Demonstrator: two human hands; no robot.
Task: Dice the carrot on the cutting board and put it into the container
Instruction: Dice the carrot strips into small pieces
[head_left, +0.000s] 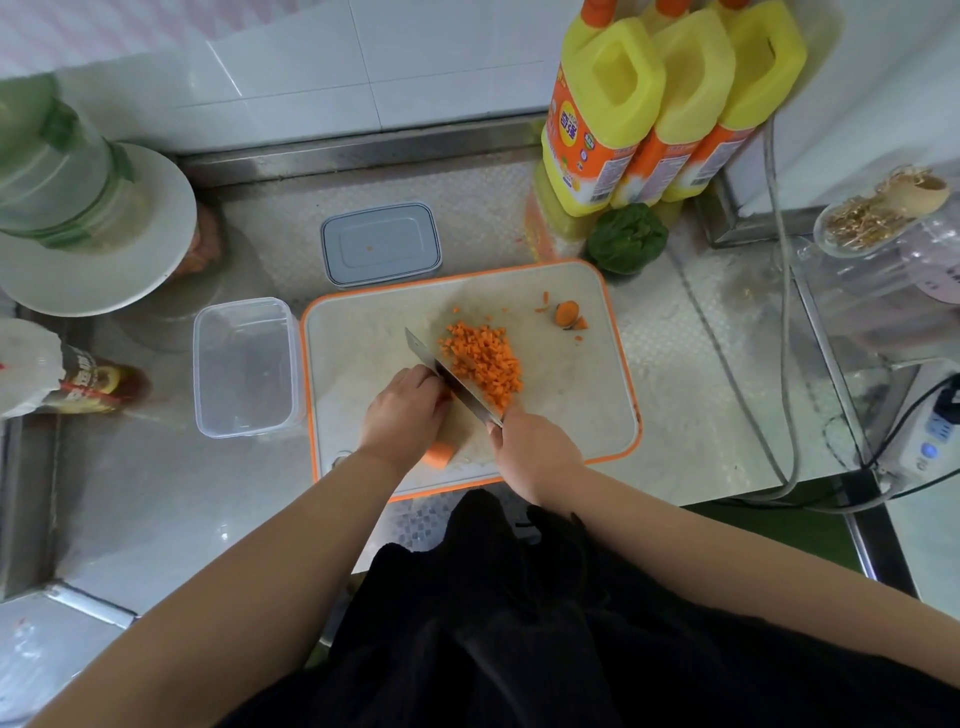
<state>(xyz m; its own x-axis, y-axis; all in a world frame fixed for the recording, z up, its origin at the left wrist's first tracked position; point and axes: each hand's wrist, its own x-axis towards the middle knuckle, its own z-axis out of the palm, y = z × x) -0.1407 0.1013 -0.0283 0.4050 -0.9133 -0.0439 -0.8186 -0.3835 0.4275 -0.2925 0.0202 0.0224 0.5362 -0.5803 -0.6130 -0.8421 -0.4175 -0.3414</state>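
Observation:
A white cutting board (566, 384) with an orange rim lies on the steel counter. A heap of diced carrot (485, 361) sits at its middle. My right hand (535, 452) grips the handle of a cleaver (441, 371) whose blade stands on the board just left of the heap. My left hand (402, 410) lies curled over a carrot piece (439, 454), fingertips against the blade; the orange end shows under the wrist. A carrot end and scraps (567, 314) lie at the board's far right. The clear plastic container (244, 366) stands empty left of the board.
The container's grey lid (382, 244) lies behind the board. Three yellow oil jugs (654, 104) and a green vegetable (628, 238) stand at the back right. A white plate with a clear jar (98, 228) is at the left, cables (784, 364) and glass jars at the right.

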